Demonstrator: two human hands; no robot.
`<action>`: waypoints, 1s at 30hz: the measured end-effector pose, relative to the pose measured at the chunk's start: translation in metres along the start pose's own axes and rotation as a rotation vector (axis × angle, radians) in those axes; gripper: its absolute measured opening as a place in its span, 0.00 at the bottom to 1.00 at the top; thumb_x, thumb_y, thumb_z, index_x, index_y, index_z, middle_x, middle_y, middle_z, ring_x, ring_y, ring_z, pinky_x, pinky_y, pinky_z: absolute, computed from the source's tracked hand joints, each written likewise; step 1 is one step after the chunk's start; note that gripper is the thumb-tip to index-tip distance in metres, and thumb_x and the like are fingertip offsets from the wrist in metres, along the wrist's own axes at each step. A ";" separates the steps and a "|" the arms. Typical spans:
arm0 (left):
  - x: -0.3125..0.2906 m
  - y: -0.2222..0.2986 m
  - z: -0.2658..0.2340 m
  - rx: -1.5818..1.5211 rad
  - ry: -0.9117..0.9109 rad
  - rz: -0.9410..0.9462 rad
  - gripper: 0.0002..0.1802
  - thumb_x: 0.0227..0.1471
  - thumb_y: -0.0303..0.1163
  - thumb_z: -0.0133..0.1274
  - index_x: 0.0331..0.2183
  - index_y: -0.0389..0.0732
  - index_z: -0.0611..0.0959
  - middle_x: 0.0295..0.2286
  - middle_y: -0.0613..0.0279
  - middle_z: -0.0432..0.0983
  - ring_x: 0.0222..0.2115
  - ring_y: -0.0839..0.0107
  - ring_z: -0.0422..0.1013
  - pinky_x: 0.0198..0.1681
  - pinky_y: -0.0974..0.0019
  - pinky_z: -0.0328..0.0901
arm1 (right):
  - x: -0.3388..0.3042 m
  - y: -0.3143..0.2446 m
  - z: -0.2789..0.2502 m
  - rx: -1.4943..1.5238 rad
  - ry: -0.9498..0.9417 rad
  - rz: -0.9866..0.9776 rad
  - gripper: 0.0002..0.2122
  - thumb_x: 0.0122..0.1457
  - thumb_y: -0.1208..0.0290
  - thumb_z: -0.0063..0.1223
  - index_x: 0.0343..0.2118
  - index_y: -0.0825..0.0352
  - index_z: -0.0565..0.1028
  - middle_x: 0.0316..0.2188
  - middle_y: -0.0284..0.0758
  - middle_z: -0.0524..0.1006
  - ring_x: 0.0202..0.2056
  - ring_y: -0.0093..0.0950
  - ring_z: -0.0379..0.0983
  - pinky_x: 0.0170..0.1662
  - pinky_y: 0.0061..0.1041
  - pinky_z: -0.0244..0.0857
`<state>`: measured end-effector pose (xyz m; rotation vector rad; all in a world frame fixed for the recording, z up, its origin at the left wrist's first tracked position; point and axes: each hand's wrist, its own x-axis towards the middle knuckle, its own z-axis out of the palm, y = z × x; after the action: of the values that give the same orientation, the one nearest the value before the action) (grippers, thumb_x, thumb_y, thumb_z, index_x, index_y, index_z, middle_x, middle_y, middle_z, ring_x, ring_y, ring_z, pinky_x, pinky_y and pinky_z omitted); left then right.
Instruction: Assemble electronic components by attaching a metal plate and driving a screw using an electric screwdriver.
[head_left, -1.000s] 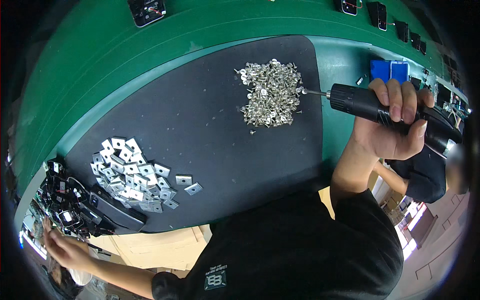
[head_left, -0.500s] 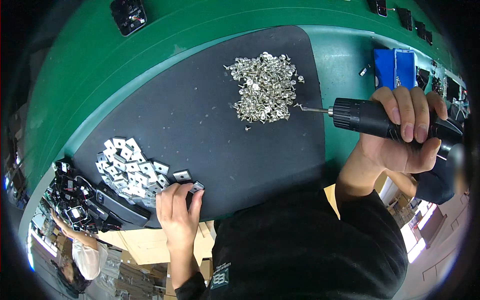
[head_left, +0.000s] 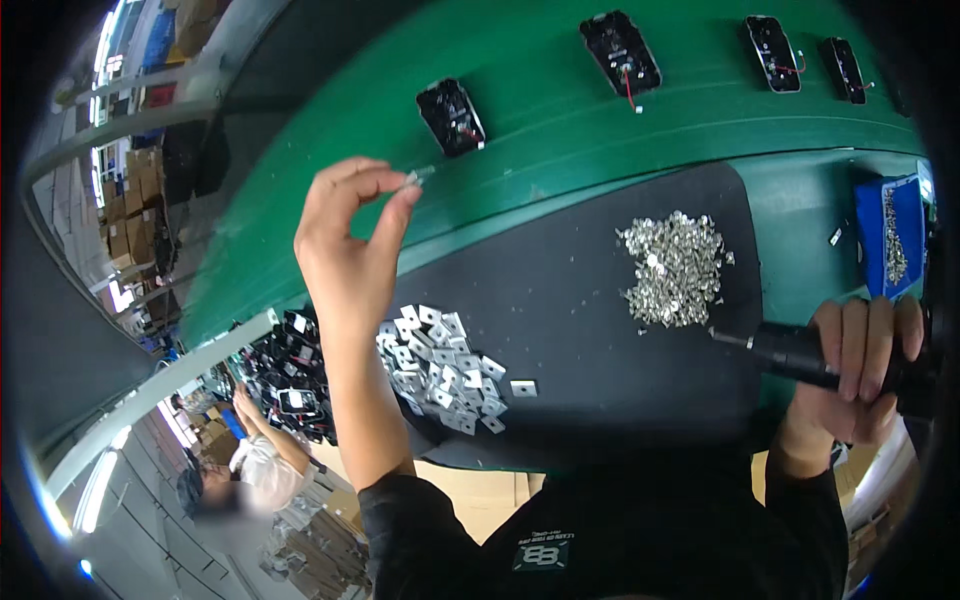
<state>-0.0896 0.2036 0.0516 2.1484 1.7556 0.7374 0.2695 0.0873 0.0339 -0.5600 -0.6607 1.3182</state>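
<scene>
My left hand [head_left: 345, 240] is raised over the green conveyor belt, thumb and forefinger pinching a small silvery plate [head_left: 420, 175], blurred by motion. Close beyond the plate, a black device casing [head_left: 451, 117] with a red wire lies on the belt. At the right, my right hand [head_left: 858, 365] is wrapped round a black electric screwdriver [head_left: 790, 350]. Its bit points left, toward a heap of silver screws [head_left: 675, 270] on the dark mat; whether a screw sits on the tip is too small to tell. A pile of pale metal plates with holes [head_left: 445, 370] lies below my left hand.
More black casings [head_left: 620, 55] lie along the green belt [head_left: 530, 190]. A blue bin [head_left: 875, 240] holding screws stands at the right of the dark mat [head_left: 590, 370]. Black wired parts [head_left: 295, 375] are heaped at left, near another person [head_left: 265, 460].
My left hand has lifted a plate from beside the pile and carried it up over the belt. The view has turned left. My right hand still grips the screwdriver, now lower in view.
</scene>
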 end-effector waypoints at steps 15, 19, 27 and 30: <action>0.072 -0.036 0.051 0.003 -0.171 -0.036 0.15 0.45 0.23 0.60 0.39 0.38 0.80 0.34 0.56 0.80 0.36 0.71 0.76 0.39 0.70 0.68 | 0.010 0.025 -0.016 0.214 -0.301 0.005 0.23 0.44 0.78 0.66 0.39 0.59 0.63 0.26 0.29 0.75 0.26 0.24 0.74 0.32 0.20 0.67; 0.057 -0.044 0.052 -0.221 -0.230 -0.200 0.14 0.46 0.23 0.60 0.39 0.36 0.80 0.32 0.59 0.80 0.34 0.75 0.75 0.39 0.72 0.67 | 0.004 0.018 -0.009 0.230 -0.303 0.011 0.20 0.46 0.78 0.64 0.38 0.59 0.63 0.25 0.29 0.74 0.25 0.24 0.73 0.31 0.21 0.66; -0.040 0.015 0.012 -0.050 -0.203 -0.108 0.15 0.40 0.19 0.61 0.35 0.34 0.80 0.32 0.58 0.79 0.33 0.70 0.74 0.40 0.69 0.67 | 0.002 0.026 0.001 0.223 -0.237 -0.007 0.18 0.48 0.75 0.65 0.36 0.56 0.66 0.21 0.24 0.75 0.23 0.18 0.72 0.27 0.19 0.63; -0.083 0.061 0.026 -0.133 -0.357 -0.011 0.17 0.36 0.21 0.63 0.35 0.37 0.81 0.32 0.55 0.78 0.35 0.62 0.74 0.41 0.64 0.66 | 0.001 0.011 0.017 0.172 -0.172 -0.047 0.18 0.49 0.74 0.65 0.39 0.54 0.68 0.22 0.22 0.73 0.24 0.15 0.70 0.30 0.17 0.61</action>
<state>-0.0357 0.1124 0.0431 2.0293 1.4887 0.4205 0.2498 0.0901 0.0381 -0.2922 -0.6883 1.3736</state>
